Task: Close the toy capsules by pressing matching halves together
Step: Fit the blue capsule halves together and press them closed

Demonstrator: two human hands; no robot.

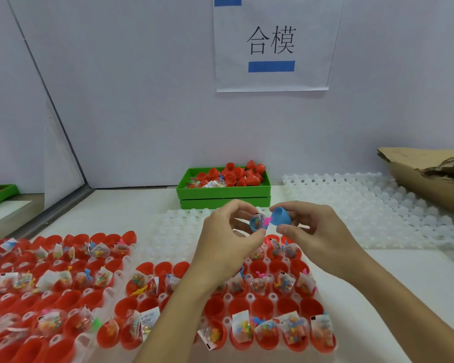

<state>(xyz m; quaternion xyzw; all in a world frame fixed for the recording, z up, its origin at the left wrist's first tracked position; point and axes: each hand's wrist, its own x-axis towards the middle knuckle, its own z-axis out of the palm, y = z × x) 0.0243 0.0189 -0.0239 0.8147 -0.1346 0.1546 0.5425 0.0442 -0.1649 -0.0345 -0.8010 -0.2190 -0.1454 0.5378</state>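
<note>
Above the tray of red halves [260,305], our left hand [228,242] pinches the filled blue half [256,223] (pink toy poking out) while our right hand [317,231] grips the blue cap [281,216] just beside it.

Bright, even, nearly shadowless light; soft focus throughout (wide-angle bending at the edges).

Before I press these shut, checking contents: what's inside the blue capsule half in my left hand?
A pink toy piece and a small clear packet show inside the blue plastic capsule half; fingers cover its bottom.
</note>
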